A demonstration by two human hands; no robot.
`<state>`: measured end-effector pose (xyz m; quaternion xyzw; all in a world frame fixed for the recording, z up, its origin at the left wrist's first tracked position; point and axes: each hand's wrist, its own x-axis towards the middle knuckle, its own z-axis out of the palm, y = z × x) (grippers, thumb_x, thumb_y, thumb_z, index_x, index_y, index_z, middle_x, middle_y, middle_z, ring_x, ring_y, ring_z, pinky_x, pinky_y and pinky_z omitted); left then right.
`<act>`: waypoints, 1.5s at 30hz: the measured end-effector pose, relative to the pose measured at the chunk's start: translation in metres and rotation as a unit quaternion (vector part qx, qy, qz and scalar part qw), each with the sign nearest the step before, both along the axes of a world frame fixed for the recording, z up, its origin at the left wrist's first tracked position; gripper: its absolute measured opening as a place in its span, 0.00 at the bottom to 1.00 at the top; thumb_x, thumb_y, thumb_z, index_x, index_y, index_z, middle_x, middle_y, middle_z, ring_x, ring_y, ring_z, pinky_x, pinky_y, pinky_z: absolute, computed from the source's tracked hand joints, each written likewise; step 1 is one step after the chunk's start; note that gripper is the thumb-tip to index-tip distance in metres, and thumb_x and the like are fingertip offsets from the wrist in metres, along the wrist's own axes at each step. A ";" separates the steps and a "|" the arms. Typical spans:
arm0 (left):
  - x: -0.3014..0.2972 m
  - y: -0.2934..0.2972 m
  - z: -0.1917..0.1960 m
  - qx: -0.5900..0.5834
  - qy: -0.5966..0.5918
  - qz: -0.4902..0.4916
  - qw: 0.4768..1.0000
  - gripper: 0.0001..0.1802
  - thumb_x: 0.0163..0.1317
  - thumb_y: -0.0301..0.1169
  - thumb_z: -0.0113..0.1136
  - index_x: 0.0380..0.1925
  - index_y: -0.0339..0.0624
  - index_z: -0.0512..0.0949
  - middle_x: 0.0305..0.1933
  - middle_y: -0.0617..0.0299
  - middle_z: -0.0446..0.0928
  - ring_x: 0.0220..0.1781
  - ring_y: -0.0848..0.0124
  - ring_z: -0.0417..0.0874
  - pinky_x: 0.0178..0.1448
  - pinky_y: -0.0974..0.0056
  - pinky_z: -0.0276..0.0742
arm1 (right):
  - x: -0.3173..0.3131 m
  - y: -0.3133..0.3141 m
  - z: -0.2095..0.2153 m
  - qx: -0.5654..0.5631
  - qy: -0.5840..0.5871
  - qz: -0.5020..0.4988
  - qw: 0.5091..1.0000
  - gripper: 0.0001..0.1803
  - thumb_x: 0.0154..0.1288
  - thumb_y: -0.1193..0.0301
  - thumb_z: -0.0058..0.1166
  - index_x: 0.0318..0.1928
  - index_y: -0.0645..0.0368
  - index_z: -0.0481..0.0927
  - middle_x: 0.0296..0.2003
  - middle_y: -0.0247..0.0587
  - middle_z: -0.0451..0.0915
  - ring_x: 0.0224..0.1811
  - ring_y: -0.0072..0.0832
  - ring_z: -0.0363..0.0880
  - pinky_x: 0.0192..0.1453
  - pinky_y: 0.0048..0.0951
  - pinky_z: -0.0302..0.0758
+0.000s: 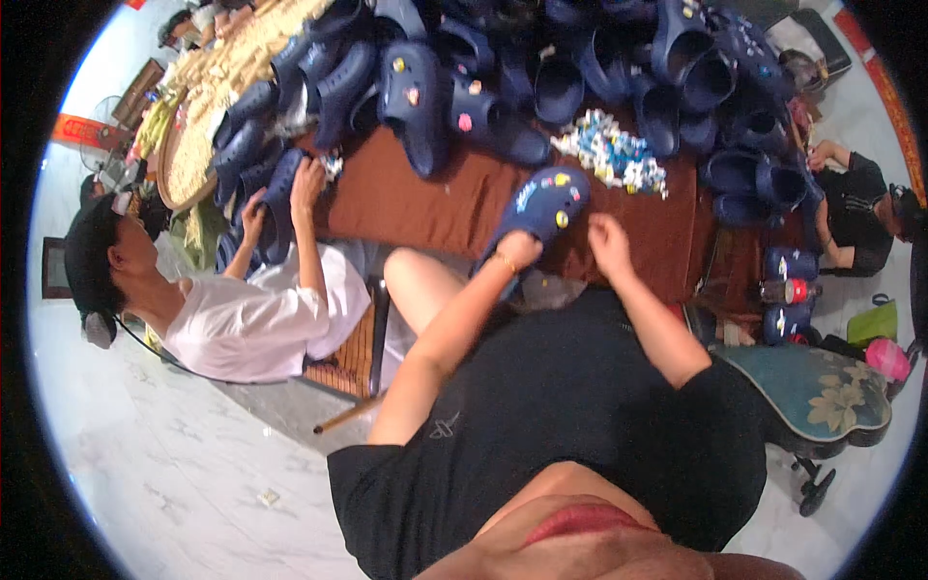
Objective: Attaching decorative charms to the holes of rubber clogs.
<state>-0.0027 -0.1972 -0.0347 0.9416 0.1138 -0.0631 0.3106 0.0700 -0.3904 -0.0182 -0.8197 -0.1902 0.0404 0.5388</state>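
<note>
A navy foam clog (537, 205) with several small coloured charms on its upper is held over the near edge of the brown-covered table, its toe pointing away from me. My left hand (522, 249) grips it at the heel end. Just right of the clog, and apart from it, is my right hand (609, 240) with its fingers drawn together; whatever they may hold is too small to make out. Beyond the clog lies a loose heap of small white and blue charms (614, 153). Another navy clog (414, 101) bearing charms rests beyond and to the left.
Many navy clogs (561, 87) crowd the table's far side. At left, a co-worker in a white top (256, 314) handles a clog; another person in black (855, 208) is at right. A green floral chair (802, 391) stands beside me, and a bottle (790, 291) lies near the right clogs.
</note>
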 end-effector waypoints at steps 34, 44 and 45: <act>-0.007 0.031 0.027 0.010 -0.264 0.066 0.962 0.21 0.51 0.25 0.50 0.48 0.40 0.66 0.41 0.51 0.70 0.45 0.55 0.70 0.49 0.58 0.67 | 0.201 -0.147 0.106 0.151 0.104 -0.358 0.915 0.36 0.53 0.64 0.54 0.58 0.69 0.56 0.27 0.38 0.73 0.19 0.19 0.70 0.15 0.19 0.64; -0.007 0.041 0.018 0.091 -0.292 0.086 0.948 0.18 0.51 0.25 0.50 0.45 0.39 0.68 0.40 0.52 0.70 0.43 0.56 0.70 0.47 0.58 0.67 | 0.170 -0.060 0.041 0.057 0.179 -0.168 0.968 0.15 0.56 0.69 0.50 0.44 0.61 0.74 0.31 0.35 0.76 0.24 0.21 0.74 0.22 0.18 0.69; -0.005 0.040 0.017 0.102 -0.294 0.087 0.947 0.18 0.51 0.26 0.50 0.44 0.39 0.68 0.40 0.53 0.71 0.43 0.56 0.70 0.47 0.58 0.68 | 0.174 -0.054 0.045 0.056 0.172 -0.160 0.970 0.15 0.56 0.69 0.50 0.44 0.61 0.74 0.31 0.36 0.76 0.24 0.20 0.74 0.22 0.18 0.69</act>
